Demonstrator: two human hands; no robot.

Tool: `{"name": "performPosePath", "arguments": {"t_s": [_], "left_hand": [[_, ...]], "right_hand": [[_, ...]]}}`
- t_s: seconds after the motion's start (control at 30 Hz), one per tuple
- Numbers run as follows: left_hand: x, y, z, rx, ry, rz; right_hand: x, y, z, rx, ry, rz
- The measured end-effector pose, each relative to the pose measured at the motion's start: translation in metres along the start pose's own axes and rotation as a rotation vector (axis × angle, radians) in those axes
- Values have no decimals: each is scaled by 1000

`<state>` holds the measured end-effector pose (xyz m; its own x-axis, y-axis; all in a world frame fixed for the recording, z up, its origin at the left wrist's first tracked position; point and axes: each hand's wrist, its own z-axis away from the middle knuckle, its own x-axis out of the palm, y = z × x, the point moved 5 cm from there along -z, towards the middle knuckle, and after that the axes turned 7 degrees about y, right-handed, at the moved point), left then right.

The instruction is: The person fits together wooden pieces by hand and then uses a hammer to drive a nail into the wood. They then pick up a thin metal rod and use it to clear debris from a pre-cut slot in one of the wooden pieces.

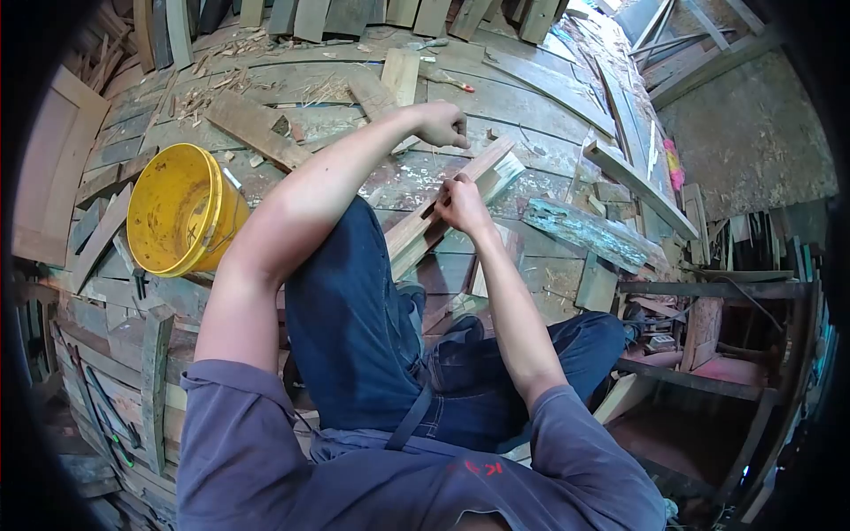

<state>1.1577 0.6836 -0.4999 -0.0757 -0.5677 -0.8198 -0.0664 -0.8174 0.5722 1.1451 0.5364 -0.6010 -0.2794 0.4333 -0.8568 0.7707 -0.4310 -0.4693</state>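
A length of pale sawn timber [412, 234] slants away from me between my bent knees, with a dark slot cut near its middle. My right hand [462, 205] is closed at the timber's edge beside this slot, fingertips pressed against the wood. Just beyond, my left hand [440, 124] is raised near the timber's far end with its fingers curled in. Whatever the left hand may hold is hidden. Under the far end lies another light wood block [501, 177].
A yellow bucket [174, 211] stands at left. Weathered wood with flaking turquoise paint [584, 232] lies to the right, near a leaning board [639, 188]. A red-tipped tool [450, 81], offcuts and shavings are scattered on the plank floor. A dark metal frame [708, 290] stands at right.
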Motion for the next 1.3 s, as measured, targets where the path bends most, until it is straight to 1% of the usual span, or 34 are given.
{"name": "performPosePath", "arguments": {"t_s": [0.03,0.13,0.17,0.27,0.47,0.57,0.67,0.87,1.07,1.17,1.3], "left_hand": [[0,0,-1,1,-1,-4],[-1,2,-3,-10,-17,-3],[-1,1,-1,-21,-27,-1],[3,-2,-3,-5,-20,-2],[1,-2,-2,-1,-7,-2],[3,-4,-2,10,-9,3],[1,0,0,-1,-22,4],[1,-1,1,-12,-37,-2],[5,-10,-2,-44,-74,-26],[5,-10,-1,-40,-68,-16],[4,-8,0,-22,-52,-30]], "right_hand": [[-2,3,1,-3,6,-23],[-6,3,4,89,141,-108],[-5,3,4,160,176,-159],[1,5,4,176,164,-60],[-2,-9,16,155,260,-1],[5,-1,19,186,227,-49],[1,-4,21,160,225,1],[-5,-15,29,95,317,42],[1,-2,35,64,381,-48],[3,4,34,104,418,-90],[10,20,31,227,331,-215]]}}
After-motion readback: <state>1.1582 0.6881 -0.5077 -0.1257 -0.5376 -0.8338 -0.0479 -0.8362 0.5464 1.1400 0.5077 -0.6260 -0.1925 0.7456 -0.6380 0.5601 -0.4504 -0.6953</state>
